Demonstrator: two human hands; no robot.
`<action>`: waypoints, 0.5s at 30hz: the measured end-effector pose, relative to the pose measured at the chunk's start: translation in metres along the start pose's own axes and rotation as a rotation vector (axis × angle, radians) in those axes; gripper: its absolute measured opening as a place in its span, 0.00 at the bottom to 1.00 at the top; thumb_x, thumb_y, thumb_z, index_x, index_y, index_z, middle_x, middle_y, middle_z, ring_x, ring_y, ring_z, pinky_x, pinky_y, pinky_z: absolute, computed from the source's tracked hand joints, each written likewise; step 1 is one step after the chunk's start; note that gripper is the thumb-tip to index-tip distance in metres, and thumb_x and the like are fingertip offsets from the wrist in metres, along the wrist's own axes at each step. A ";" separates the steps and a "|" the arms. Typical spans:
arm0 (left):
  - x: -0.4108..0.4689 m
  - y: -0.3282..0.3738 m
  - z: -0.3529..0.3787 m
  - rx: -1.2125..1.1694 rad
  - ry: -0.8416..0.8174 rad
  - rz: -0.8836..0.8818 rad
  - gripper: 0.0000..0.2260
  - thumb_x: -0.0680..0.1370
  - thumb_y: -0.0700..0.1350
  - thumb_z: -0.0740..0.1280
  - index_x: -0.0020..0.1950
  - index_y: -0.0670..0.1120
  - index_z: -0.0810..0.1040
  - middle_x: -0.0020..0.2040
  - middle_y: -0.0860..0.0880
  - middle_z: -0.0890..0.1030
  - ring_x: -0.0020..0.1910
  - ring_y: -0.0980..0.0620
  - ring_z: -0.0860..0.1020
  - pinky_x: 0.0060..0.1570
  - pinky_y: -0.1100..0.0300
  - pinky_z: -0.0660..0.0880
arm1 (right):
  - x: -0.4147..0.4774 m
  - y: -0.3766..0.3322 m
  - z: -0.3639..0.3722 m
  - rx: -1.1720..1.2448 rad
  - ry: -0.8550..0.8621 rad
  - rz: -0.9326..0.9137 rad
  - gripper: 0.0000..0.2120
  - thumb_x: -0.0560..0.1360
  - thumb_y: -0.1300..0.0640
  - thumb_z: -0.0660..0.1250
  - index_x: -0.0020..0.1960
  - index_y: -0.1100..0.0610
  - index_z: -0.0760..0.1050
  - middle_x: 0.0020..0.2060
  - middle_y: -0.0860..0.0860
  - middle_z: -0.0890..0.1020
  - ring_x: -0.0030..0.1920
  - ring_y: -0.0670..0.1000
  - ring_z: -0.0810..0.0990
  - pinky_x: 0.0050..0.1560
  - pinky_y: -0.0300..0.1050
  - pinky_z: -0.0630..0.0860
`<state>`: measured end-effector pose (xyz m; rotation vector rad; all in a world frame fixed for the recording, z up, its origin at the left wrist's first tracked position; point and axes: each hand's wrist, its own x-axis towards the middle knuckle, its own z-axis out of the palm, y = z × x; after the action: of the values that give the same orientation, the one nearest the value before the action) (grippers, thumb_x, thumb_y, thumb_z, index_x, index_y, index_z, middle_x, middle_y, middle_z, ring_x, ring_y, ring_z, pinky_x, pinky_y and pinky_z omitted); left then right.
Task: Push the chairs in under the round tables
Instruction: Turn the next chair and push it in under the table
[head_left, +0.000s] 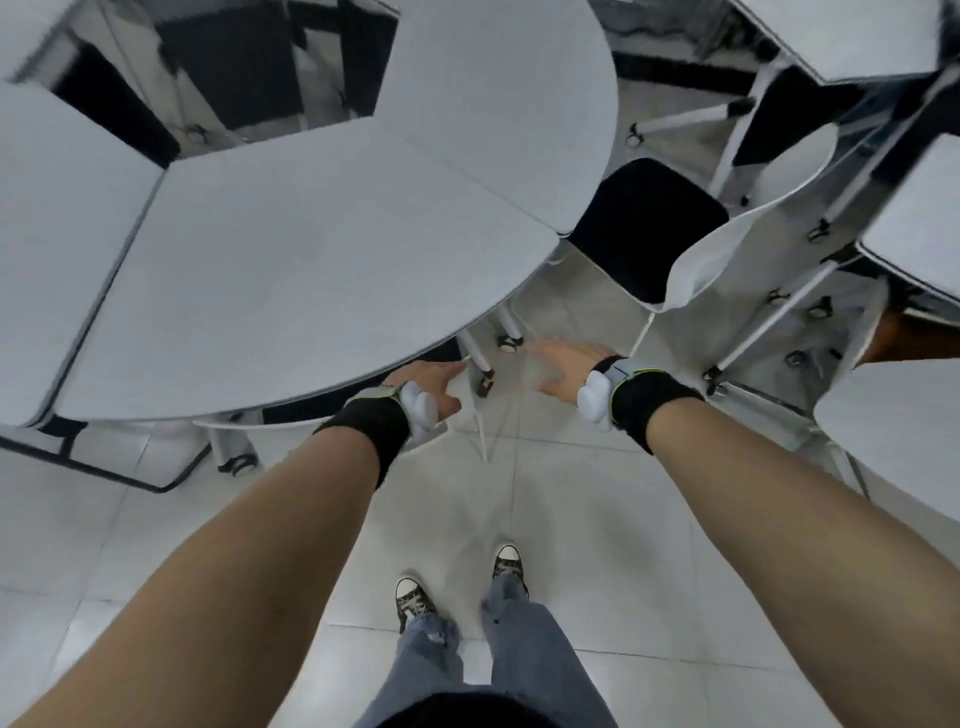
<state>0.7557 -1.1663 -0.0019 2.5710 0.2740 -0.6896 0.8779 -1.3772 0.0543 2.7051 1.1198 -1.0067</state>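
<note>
A: Where's the chair still out?

B: Right of centre in frame. Black seat, white backrest, seat only partly under edge of round table. Backrest faces right side of frame, so push axis runs right-to-left, toward table centre.

A: Which hand closer?

B: Right hand. Just below-left of that chair, fingers spread apart, blurred, gripping nothing as far as visible. Chair lies up and to the right of it.

A: And left?

B: Left hand at table rim, lower centre, resting on white back of another chair already tucked under. Grip looks loose; can't tell if clamped.

A: Next?

B: Prob. reach right hand up to backrest, shove inward.
</note>
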 end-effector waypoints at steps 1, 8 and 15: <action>0.009 0.017 -0.003 0.028 0.010 0.016 0.32 0.72 0.51 0.65 0.76 0.56 0.60 0.72 0.51 0.70 0.68 0.47 0.71 0.61 0.60 0.67 | -0.008 0.017 -0.004 0.011 0.015 0.026 0.29 0.78 0.47 0.61 0.77 0.50 0.56 0.76 0.51 0.61 0.73 0.55 0.64 0.71 0.51 0.62; 0.087 0.163 -0.013 0.178 0.002 0.098 0.32 0.71 0.53 0.63 0.75 0.57 0.60 0.71 0.49 0.72 0.67 0.45 0.72 0.60 0.58 0.69 | -0.053 0.164 -0.019 0.131 0.193 0.175 0.27 0.78 0.47 0.62 0.75 0.50 0.62 0.75 0.49 0.63 0.72 0.54 0.65 0.72 0.48 0.59; 0.156 0.286 -0.015 0.155 0.013 0.078 0.30 0.71 0.53 0.63 0.74 0.60 0.62 0.68 0.52 0.75 0.65 0.48 0.74 0.50 0.65 0.66 | -0.074 0.306 -0.034 0.219 0.154 0.275 0.29 0.77 0.52 0.65 0.75 0.50 0.60 0.71 0.52 0.70 0.69 0.55 0.70 0.68 0.53 0.68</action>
<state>0.9819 -1.3982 0.0385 2.7182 0.1279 -0.6897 1.0548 -1.6391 0.0646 3.0446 0.6578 -0.9400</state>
